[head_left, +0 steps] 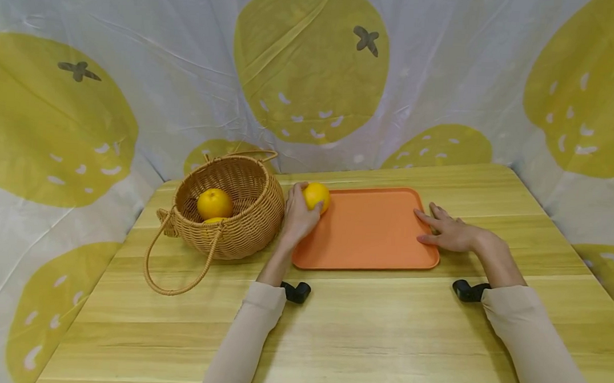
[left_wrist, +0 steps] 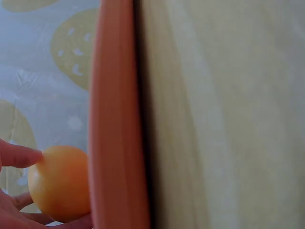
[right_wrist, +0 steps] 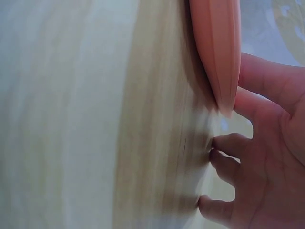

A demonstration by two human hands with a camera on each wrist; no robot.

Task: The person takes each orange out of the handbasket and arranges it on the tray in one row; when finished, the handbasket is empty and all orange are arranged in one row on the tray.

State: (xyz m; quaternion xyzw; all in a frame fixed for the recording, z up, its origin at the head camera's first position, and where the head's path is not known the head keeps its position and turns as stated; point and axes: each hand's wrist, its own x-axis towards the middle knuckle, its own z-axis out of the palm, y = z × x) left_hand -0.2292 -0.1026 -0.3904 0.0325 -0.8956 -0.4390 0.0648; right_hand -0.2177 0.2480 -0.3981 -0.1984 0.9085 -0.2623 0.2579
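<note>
My left hand (head_left: 299,217) grips an orange (head_left: 317,197) at the left end of a flat orange tray (head_left: 369,228). In the left wrist view the thumb and fingers curl round the orange (left_wrist: 61,183), beside the tray's edge (left_wrist: 116,119). At the tray's right edge, my right hand (head_left: 451,231) lies with its fingers spread. Its thumb and index finger touch the rim, while the other fingertips (right_wrist: 224,143) rest on the table. A wicker basket (head_left: 256,226) stands just left of my left hand. Inside it lie an orange (head_left: 215,204) and part of another (head_left: 215,220).
The basket's looped handle (head_left: 152,265) hangs down over its front left side onto the wooden table (head_left: 362,337). Behind the table hangs a pale curtain (head_left: 436,60) printed with large yellow fruit. Black devices (head_left: 296,293) are strapped at both wrists.
</note>
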